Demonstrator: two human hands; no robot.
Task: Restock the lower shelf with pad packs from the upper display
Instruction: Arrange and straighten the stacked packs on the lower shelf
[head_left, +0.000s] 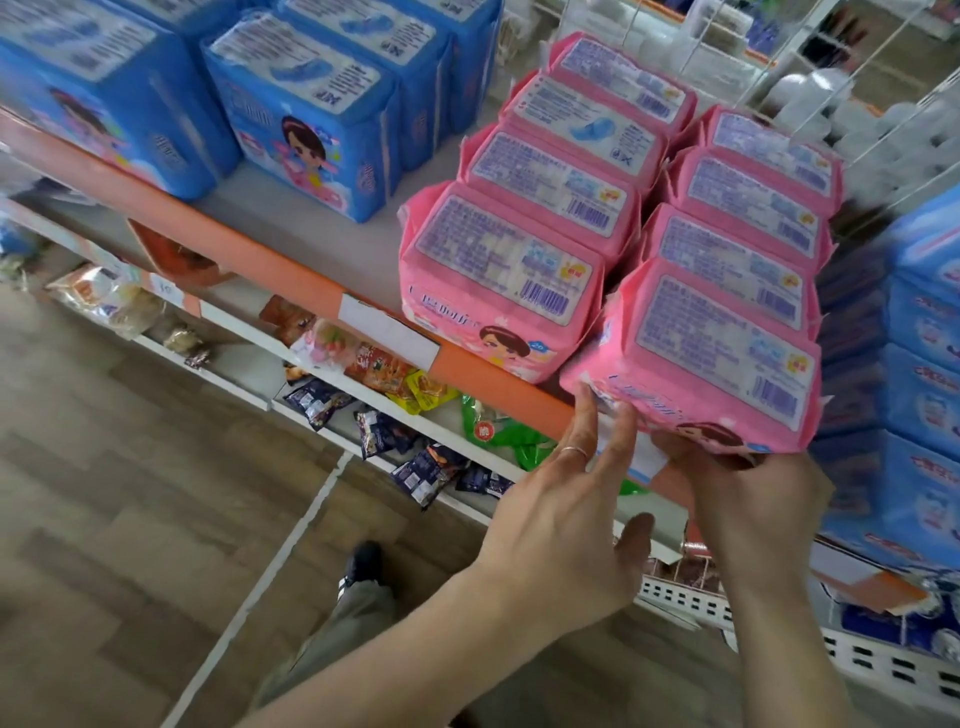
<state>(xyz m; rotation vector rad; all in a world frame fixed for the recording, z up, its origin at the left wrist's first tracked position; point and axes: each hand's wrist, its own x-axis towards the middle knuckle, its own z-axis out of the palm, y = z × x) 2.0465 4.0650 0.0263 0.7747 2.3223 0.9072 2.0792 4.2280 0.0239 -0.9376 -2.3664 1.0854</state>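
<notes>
Two rows of pink pad packs stand on the upper shelf (291, 270), which has an orange front edge. The front pack of the right row (717, 358) sticks out over that edge. My right hand (748, 499) holds it from below, fingers curled under its front face. My left hand (566, 519) reaches up with straight fingers, and its fingertips touch the pack's lower left corner. The front pack of the left row (498, 286) stands beside it on the shelf. Lower shelves (311, 364) run beneath.
Blue pad packs (306, 130) fill the upper shelf to the left, and more blue packs (919, 364) are stacked at the right. Snack bags (384, 374) lie on the lower shelves. My leg and shoe (358, 571) stand on the wood-pattern floor below.
</notes>
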